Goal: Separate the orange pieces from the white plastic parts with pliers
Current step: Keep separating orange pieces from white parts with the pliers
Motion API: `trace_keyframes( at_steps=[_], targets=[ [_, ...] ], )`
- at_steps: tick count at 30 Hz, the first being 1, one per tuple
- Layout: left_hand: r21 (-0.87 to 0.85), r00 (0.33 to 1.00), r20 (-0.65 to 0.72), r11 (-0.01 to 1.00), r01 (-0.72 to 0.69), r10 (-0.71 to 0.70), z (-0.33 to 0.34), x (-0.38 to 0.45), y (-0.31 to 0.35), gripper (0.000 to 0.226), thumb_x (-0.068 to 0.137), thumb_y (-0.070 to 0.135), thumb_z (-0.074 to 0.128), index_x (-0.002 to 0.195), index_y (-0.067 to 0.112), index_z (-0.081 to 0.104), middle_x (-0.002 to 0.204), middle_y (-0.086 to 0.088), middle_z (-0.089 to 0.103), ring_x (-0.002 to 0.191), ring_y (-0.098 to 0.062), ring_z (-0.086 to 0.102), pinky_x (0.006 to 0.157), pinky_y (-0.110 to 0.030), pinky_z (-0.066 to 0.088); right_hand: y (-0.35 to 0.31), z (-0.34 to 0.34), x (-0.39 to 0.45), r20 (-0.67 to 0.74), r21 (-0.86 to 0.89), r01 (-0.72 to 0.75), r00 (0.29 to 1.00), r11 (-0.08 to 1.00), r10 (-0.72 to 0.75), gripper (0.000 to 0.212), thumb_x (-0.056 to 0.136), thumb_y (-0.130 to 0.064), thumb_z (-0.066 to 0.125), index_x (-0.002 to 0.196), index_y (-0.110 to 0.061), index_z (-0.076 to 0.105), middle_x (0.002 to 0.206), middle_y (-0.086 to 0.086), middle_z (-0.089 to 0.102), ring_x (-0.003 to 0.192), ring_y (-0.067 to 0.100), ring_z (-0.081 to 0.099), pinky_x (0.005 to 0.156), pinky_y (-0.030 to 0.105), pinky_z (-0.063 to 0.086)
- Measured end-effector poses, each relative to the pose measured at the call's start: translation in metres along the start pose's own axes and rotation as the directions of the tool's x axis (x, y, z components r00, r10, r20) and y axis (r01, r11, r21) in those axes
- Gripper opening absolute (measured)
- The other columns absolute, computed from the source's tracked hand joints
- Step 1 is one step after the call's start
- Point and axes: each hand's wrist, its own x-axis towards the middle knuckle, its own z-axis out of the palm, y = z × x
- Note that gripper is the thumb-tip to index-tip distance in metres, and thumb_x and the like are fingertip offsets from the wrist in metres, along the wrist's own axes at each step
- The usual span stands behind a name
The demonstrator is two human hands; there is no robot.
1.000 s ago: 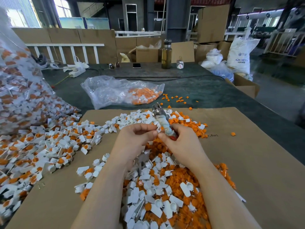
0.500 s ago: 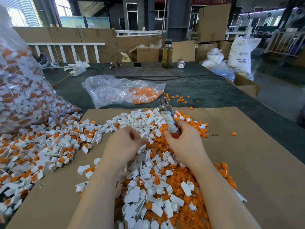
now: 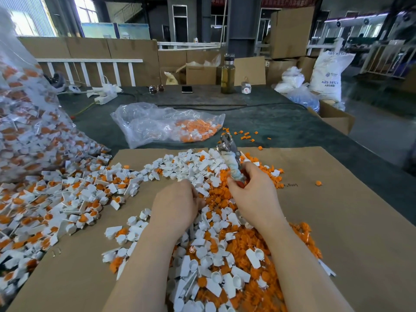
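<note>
My right hand (image 3: 254, 194) grips the pliers (image 3: 231, 162) by their tape-wrapped handles, with the metal jaws pointing up and away over the pile. My left hand (image 3: 177, 203) lies knuckles-up on the heap, its fingers curled down among the parts; what they hold is hidden. Between my forearms is a mixed heap of loose orange pieces and bare white plastic parts (image 3: 213, 255). To the left spreads a pile of white parts with orange inserts (image 3: 67, 199).
Everything sits on a cardboard sheet (image 3: 337, 221) over a green table (image 3: 281, 122). A clear bag of orange pieces (image 3: 171, 127) lies beyond it, and a large full bag (image 3: 22, 120) leans at the left. A bottle (image 3: 227, 75), a phone (image 3: 187, 89) and a box (image 3: 335, 118) stand farther back.
My left hand left the pliers' handles and dropped down and left onto the heap. My right hand and the pliers shifted slightly right and stayed upright.
</note>
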Motion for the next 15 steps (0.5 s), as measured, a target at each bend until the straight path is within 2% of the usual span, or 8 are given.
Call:
trace_keyframes(
  at_steps=[2, 4, 6, 8, 10, 13, 15],
  targets=[
    [-0.096, 0.996, -0.089, 0.995, -0.004, -0.004, 0.001, 0.000, 0.002, 0.013, 0.092, 0.035, 0.067, 0.093, 0.025, 0.060, 0.084, 0.011, 0.059, 0.083, -0.012, 0.058, 0.065, -0.026, 0.042, 0.000, -0.001, 0.000, -0.015, 0.005, 0.011, 1.000, 1.000, -0.011, 0.012, 0.091, -0.028, 0.063, 0.101, -0.029, 0.056, 0.083, -0.018, 0.059, 0.070, 0.000, 0.057, 0.060, 0.019, 0.041],
    [-0.271, 0.978, -0.205, 0.963, -0.013, -0.044, -0.001, 0.000, 0.005, 0.010, 0.092, 0.033, 0.067, 0.092, 0.027, 0.060, 0.086, 0.011, 0.060, 0.078, -0.009, 0.057, 0.059, -0.022, 0.037, -0.001, -0.001, 0.000, -0.035, 0.026, 0.025, 0.999, 0.999, -0.024, 0.011, 0.091, -0.028, 0.064, 0.095, -0.033, 0.055, 0.080, -0.019, 0.059, 0.072, -0.005, 0.057, 0.058, 0.017, 0.040],
    [-0.471, 0.959, -0.268, 0.881, -0.043, -0.096, -0.004, 0.000, 0.008, 0.008, 0.090, 0.030, 0.070, 0.089, 0.027, 0.063, 0.085, 0.013, 0.066, 0.076, -0.010, 0.063, 0.060, -0.023, 0.042, -0.002, -0.001, -0.001, -0.050, 0.040, 0.046, 0.998, 0.998, -0.044, 0.014, 0.091, -0.028, 0.064, 0.090, -0.036, 0.052, 0.076, -0.019, 0.058, 0.072, -0.011, 0.055, 0.055, 0.015, 0.036],
    [-0.633, 0.961, -0.240, 0.773, -0.049, -0.135, -0.005, -0.001, 0.011, 0.008, 0.089, 0.026, 0.073, 0.085, 0.029, 0.067, 0.074, 0.013, 0.071, 0.070, -0.007, 0.069, 0.066, -0.026, 0.052, -0.002, -0.001, -0.001, -0.056, 0.049, 0.060, 0.997, 0.997, -0.057, 0.016, 0.090, -0.028, 0.064, 0.088, -0.038, 0.052, 0.073, -0.018, 0.058, 0.071, -0.008, 0.055, 0.055, 0.017, 0.036],
    [-0.754, 0.976, -0.165, 0.656, -0.031, -0.143, -0.006, -0.003, 0.012, 0.010, 0.088, 0.020, 0.075, 0.084, 0.028, 0.071, 0.068, 0.012, 0.073, 0.065, -0.003, 0.071, 0.066, -0.023, 0.058, -0.002, 0.000, -0.001, -0.062, 0.061, 0.071, 0.996, 0.996, -0.067, 0.017, 0.090, -0.027, 0.065, 0.089, -0.039, 0.052, 0.073, -0.016, 0.059, 0.069, -0.002, 0.056, 0.055, 0.019, 0.037],
    [-0.834, 0.985, -0.118, 0.551, -0.031, -0.123, -0.006, -0.002, 0.013, 0.010, 0.088, 0.017, 0.074, 0.089, 0.027, 0.074, 0.072, 0.012, 0.074, 0.065, -0.003, 0.071, 0.056, -0.011, 0.052, -0.002, 0.001, -0.001, -0.076, 0.063, 0.084, 0.994, 0.994, -0.080, 0.018, 0.089, -0.026, 0.066, 0.090, -0.040, 0.053, 0.073, -0.017, 0.059, 0.070, 0.000, 0.056, 0.056, 0.019, 0.038],
    [-0.865, 0.987, -0.096, 0.501, -0.021, -0.126, -0.006, -0.002, 0.012, 0.012, 0.089, 0.018, 0.073, 0.096, 0.027, 0.074, 0.076, 0.008, 0.074, 0.063, -0.001, 0.069, 0.056, -0.011, 0.050, -0.002, 0.001, -0.002, -0.084, 0.071, 0.093, 0.993, 0.993, -0.087, 0.022, 0.089, -0.025, 0.066, 0.088, -0.042, 0.052, 0.073, -0.017, 0.060, 0.070, -0.001, 0.056, 0.056, 0.019, 0.038]
  ],
)
